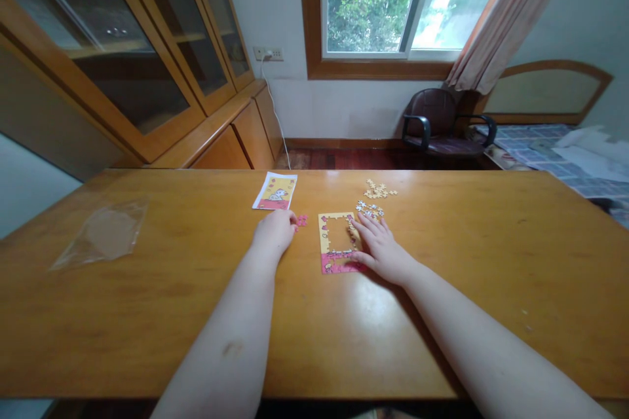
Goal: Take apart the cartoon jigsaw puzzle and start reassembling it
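Note:
A partly assembled jigsaw puzzle [324, 262] lies flat on the table, its border joined around an open middle; it is yellow above and pink below. Over its right edge rests my right hand [382, 247], fingers spread and holding nothing. My left hand [274, 233] is closed, fingertips curled down on the table beside a few loose pink puzzle pieces [303, 220]; whatever is in those fingers is hidden. Just behind the left hand lies a printed picture card [275, 190] with a white animal on yellow and pink. White puzzle pieces [369, 209] lie beyond my right fingertips.
Yellow puzzle pieces [377, 190] form a loose pile farther back on the wooden table [196, 314]. A clear plastic bag [105, 234] lies at the left. Beyond the table are a cabinet [236, 137], an office chair [435, 118] and a bed [531, 144].

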A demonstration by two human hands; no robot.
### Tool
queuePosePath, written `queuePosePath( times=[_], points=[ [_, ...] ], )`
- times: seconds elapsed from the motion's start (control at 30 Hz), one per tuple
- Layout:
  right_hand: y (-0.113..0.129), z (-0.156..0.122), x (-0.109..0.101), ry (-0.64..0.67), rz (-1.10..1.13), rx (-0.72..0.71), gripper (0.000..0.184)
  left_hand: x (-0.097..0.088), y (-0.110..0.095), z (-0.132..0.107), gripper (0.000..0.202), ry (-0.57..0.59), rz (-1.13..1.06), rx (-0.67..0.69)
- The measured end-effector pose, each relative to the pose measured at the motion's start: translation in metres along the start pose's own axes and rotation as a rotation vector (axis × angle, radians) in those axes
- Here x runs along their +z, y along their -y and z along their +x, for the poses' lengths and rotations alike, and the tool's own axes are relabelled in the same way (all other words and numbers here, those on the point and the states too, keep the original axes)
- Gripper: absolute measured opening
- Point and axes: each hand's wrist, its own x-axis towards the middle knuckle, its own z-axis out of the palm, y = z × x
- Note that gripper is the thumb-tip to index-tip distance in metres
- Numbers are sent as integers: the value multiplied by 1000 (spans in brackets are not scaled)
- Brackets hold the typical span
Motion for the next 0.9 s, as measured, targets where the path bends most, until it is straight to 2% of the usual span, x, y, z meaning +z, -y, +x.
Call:
queuePosePath(
  times=[0.3, 0.47, 0.67, 0.9],
  points=[
    [-5, -2, 2, -86, 52, -24, 63, 12, -7, 10, 28, -106, -8, 52],
    [-3, -2, 3, -90, 61, -21, 62, 19, -7, 14, 28, -113, -16, 76],
    [-3, -2, 3, -100, 78, -34, 61, 20, -6, 17, 20, -90, -92, 4],
    [-4, -3, 4, -107, 88, -39, 61, 24, -5, 20, 15, -78, -115, -8]
  ],
)
